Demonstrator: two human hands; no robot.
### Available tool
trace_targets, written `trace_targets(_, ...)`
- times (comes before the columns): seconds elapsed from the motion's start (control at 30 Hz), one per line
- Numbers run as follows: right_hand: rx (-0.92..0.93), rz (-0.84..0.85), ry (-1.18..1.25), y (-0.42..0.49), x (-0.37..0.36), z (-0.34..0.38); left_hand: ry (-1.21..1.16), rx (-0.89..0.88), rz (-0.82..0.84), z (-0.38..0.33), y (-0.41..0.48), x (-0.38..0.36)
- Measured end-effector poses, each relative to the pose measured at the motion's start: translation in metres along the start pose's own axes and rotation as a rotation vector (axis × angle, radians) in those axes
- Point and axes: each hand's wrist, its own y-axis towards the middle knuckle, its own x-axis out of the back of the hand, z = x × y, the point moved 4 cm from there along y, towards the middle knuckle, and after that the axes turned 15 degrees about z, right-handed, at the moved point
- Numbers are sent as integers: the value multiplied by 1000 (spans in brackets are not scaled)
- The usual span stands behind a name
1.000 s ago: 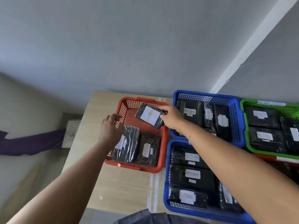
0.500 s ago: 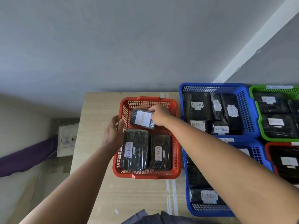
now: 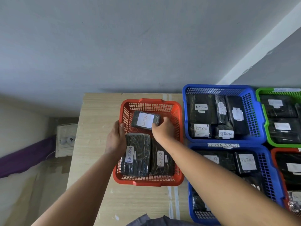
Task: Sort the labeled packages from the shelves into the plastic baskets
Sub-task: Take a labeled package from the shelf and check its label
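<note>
A red plastic basket (image 3: 151,102) stands on the wooden table. Two black wrapped packages labelled RETURN lie side by side in its near half, the left one (image 3: 137,154) and the right one (image 3: 161,162). A smaller black package with a white RETURN label (image 3: 145,120) lies low in the basket's far half. My right hand (image 3: 163,130) grips its near right edge. My left hand (image 3: 115,137) clasps the basket's left rim, thumb over the edge.
To the right stand two blue baskets (image 3: 254,115) (image 3: 268,175) filled with black RETURN packages, the nearer one tagged RETURN OVERDUE. A green basket (image 3: 260,95) and another red basket (image 3: 275,154) sit at the far right. A wall socket (image 3: 66,139) is left of the table (image 3: 97,121).
My right hand has carried the small package from above the basket's right rim down into its far half. My left hand has stayed on the left rim.
</note>
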Motion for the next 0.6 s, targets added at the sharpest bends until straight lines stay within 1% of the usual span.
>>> trace_targets(0.6, 10, 70, -53, 26, -20, 14, -4, -11, 17, -2, -2, 2)
